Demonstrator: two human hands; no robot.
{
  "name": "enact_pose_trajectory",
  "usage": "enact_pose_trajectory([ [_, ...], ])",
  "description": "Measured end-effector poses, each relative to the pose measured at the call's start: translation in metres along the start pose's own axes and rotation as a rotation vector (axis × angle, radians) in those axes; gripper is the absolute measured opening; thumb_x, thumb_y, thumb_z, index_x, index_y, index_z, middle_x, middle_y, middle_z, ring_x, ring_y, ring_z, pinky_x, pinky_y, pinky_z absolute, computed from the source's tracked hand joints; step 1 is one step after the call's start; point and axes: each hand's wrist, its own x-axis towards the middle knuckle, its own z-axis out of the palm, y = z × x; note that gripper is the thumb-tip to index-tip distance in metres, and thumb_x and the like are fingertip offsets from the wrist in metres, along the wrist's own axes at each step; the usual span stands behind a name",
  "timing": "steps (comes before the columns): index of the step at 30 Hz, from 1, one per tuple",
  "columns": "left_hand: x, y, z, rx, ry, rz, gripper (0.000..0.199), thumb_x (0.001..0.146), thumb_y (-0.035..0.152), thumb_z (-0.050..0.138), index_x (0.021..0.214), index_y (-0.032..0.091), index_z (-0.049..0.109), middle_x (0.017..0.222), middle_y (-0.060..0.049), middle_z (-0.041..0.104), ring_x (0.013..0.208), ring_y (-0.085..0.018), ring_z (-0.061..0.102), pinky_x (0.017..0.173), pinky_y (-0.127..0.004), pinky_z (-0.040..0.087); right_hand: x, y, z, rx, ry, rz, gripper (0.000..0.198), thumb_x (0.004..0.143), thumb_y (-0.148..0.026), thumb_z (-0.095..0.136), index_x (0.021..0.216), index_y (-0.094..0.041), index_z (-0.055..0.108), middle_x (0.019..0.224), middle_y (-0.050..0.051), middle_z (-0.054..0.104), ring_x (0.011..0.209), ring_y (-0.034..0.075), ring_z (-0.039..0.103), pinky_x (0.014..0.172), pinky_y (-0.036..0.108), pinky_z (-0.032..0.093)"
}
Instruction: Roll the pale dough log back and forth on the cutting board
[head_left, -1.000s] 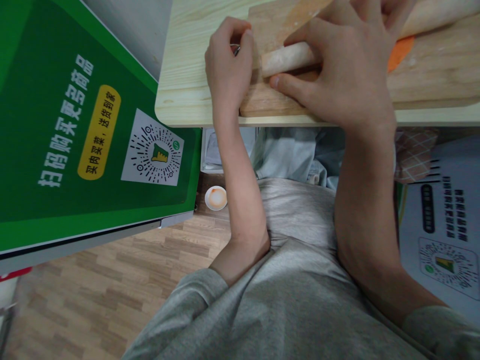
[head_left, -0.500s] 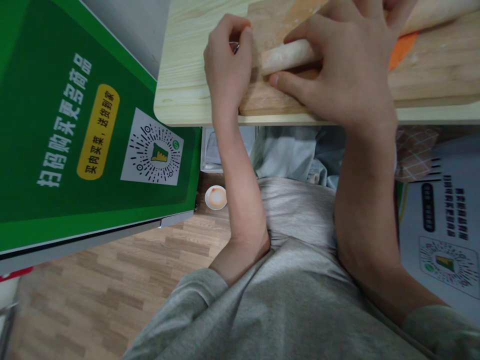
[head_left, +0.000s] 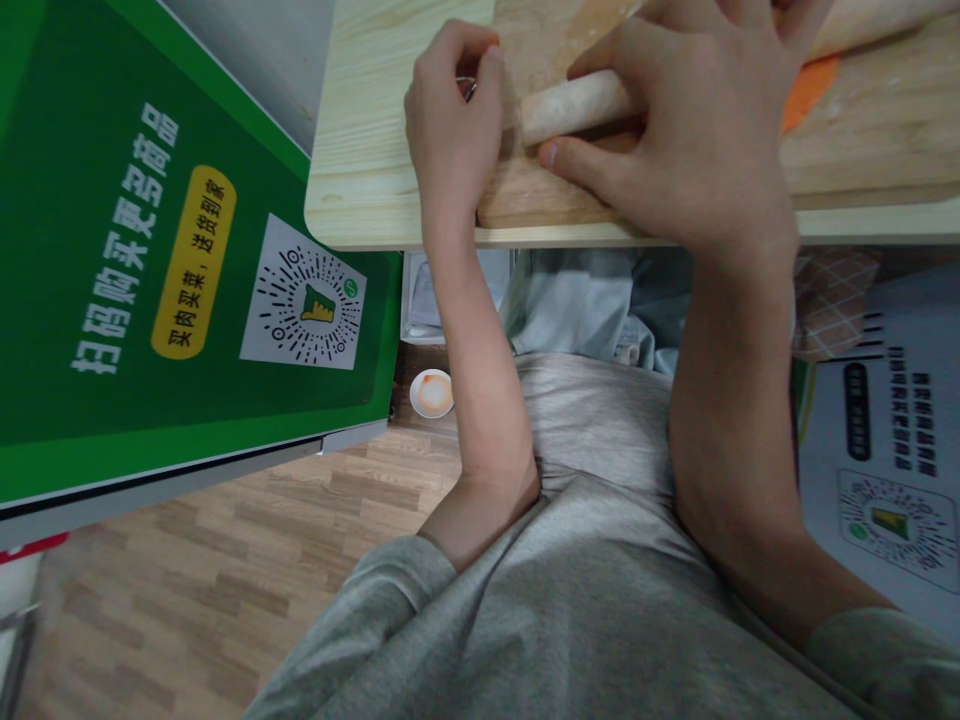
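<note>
My right hand (head_left: 697, 120) lies over a pale, floury rolling pin (head_left: 574, 106), thumb on the near side and fingers across it. The pin slants over a wooden board (head_left: 885, 150), its thicker part running to the upper right. Beneath it, right of my hand, shows a flat orange piece (head_left: 808, 92), perhaps dough. At the board's left edge my left hand (head_left: 456, 120) is closed in a pinch. Orange tints its fingertips, and a small shiny metal thing (head_left: 468, 90) shows inside its curl. What the fingertips grip I cannot make out.
The board rests on a light wood table (head_left: 360, 190). A green panel (head_left: 90, 240) with lettering stands at the left. Below the table are a white bin (head_left: 416, 325), pale cloth (head_left: 574, 300) and a small white dish (head_left: 432, 395). A printed white panel (head_left: 892, 420) is at right.
The view has shifted very slightly. My right hand and the rolling pin hold nearly the same place, and my left hand keeps its pinch.
</note>
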Motion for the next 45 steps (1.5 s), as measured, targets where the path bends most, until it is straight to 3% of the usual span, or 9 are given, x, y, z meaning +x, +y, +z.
enact_pose_trajectory([
  [7,0.002,0.003,0.001,0.043,0.013,-0.033,0.034,0.102,-0.011,0.064,0.084,0.018,0.068,0.09,-0.001,0.071,0.098,-0.018,0.067,0.095,-0.032,0.048,0.002,0.001,0.006,0.051,0.078,-0.024,0.066,0.097,-0.074,0.072,0.14,-0.025,0.078,0.142,0.011,0.073,0.148,0.048,0.054,0.125,0.073,0.039],
  [19,0.011,-0.011,-0.002,-0.024,-0.024,-0.023,0.039,0.1,-0.014,0.063,0.081,0.019,0.071,0.088,0.0,0.068,0.1,-0.02,0.063,0.096,-0.034,0.046,0.002,0.002,0.004,0.069,0.06,-0.005,0.064,0.095,-0.078,0.07,0.14,-0.034,0.078,0.146,0.005,0.072,0.15,0.048,0.053,0.127,0.071,0.036],
  [23,0.008,-0.007,-0.002,0.002,-0.014,0.0,0.03,0.103,-0.01,0.064,0.09,0.016,0.073,0.097,-0.002,0.069,0.105,-0.02,0.065,0.099,-0.034,0.048,0.003,0.001,0.003,0.085,0.063,-0.01,0.065,0.095,-0.074,0.075,0.141,-0.029,0.078,0.154,0.006,0.069,0.154,0.049,0.049,0.13,0.07,0.034],
  [32,0.001,0.01,-0.001,0.098,0.004,-0.124,0.027,0.105,-0.009,0.061,0.096,0.014,0.072,0.106,-0.004,0.072,0.11,-0.019,0.068,0.104,-0.033,0.051,0.001,-0.001,0.001,0.073,0.055,-0.015,0.065,0.097,-0.073,0.075,0.142,-0.025,0.077,0.154,0.007,0.069,0.155,0.047,0.048,0.13,0.071,0.032],
  [35,0.006,0.004,0.0,0.066,0.012,-0.099,0.026,0.105,-0.007,0.064,0.094,0.015,0.072,0.103,-0.002,0.071,0.109,-0.019,0.068,0.105,-0.033,0.051,0.001,-0.001,-0.002,0.078,0.019,-0.006,0.065,0.1,-0.075,0.069,0.143,-0.027,0.075,0.156,0.006,0.066,0.158,0.046,0.045,0.132,0.069,0.029],
  [40,0.02,-0.01,0.0,0.056,-0.014,-0.175,0.033,0.107,-0.01,0.056,0.093,0.017,0.069,0.104,0.0,0.072,0.111,-0.017,0.068,0.113,-0.033,0.05,0.002,0.0,-0.003,0.107,0.005,-0.019,0.063,0.102,-0.068,0.071,0.143,-0.02,0.075,0.156,0.009,0.065,0.159,0.047,0.04,0.129,0.065,0.027],
  [45,0.021,-0.022,0.001,0.131,-0.029,-0.086,0.022,0.11,-0.001,0.059,0.103,0.019,0.065,0.113,0.0,0.069,0.121,-0.02,0.068,0.125,-0.039,0.047,0.001,-0.004,-0.005,0.11,-0.044,0.022,0.064,0.103,-0.064,0.071,0.149,-0.019,0.072,0.158,0.009,0.062,0.161,0.045,0.037,0.128,0.055,0.029],
])
